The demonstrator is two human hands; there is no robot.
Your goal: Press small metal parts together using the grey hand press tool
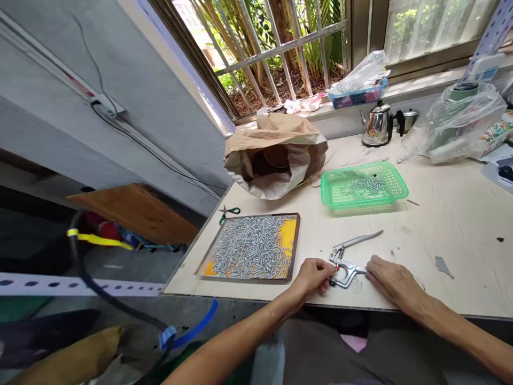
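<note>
Hand-press pliers (347, 273) with a C-shaped silver frame and a spring lie at the table's front edge, their upper handle raised. My right hand (395, 280) is closed around the end of the lower handle. At the jaws, my left hand (313, 276) pinches with fingertips together; anything between them is too small to make out. Small red and black parts show at the jaw ends. Left of that hand sits a shallow tray (295, 240) with a yellow bottom, heaped with small silver spring-like metal pieces (252, 246).
A green plastic basket (363, 205) holds more silver pieces. Behind the tray stands an open brown paper bag (276, 136). Green-handled scissors (229, 212) lie at the table's left edge. A metal kettle (377, 127) and a plastic-wrapped green container (449, 125) stand at the back right.
</note>
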